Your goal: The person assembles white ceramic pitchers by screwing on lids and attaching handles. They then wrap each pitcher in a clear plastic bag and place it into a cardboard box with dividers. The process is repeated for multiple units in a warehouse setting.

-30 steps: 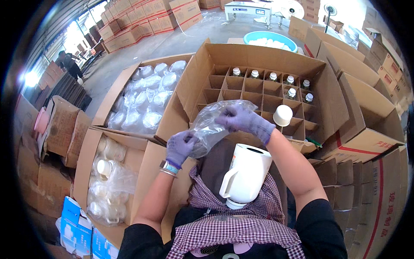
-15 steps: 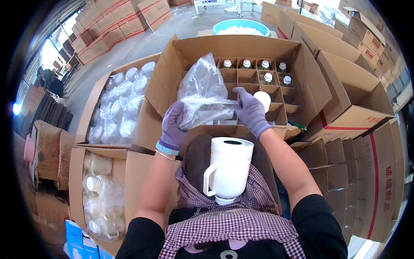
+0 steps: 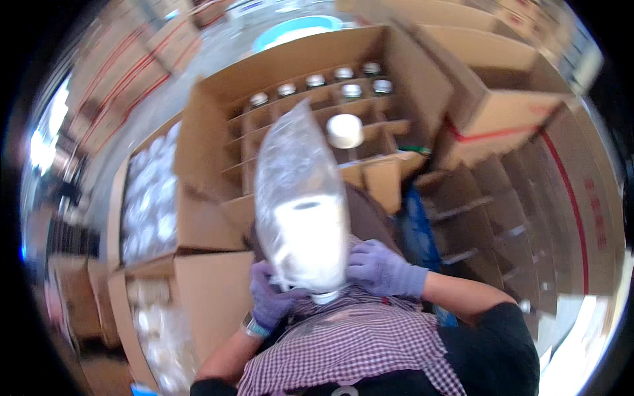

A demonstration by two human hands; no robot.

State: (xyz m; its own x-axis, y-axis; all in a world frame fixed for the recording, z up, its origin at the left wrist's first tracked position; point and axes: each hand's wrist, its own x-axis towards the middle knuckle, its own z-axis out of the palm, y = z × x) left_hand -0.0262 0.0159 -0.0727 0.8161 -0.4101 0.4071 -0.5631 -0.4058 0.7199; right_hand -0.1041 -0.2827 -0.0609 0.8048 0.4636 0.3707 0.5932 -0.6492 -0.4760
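Observation:
A white jug [image 3: 309, 244] rests upside down in my lap, its narrow neck and cap towards me. A clear plastic bag [image 3: 297, 155] covers it, with the bag's loose end standing up above the jug's base. My left hand [image 3: 274, 300], in a purple glove, grips the bag's edge low on the jug's left side. My right hand [image 3: 383, 269], gloved alike, is closed on the bag's edge at the jug's right side. The jug's handle cannot be made out under the bag.
Ahead stands an open carton [image 3: 218, 86] with dividers and several capped bottles; a white round item [image 3: 345, 131] sits among them. On the left are a carton of bagged items [image 3: 150, 198] and one of wrapped jugs [image 3: 158, 330]. Stacked cartons [image 3: 515, 112] and folded cardboard [image 3: 489, 224] lie right.
Both hands have come down towards me, drawing the bag from above the big carton over the jug. The view has shifted and turned.

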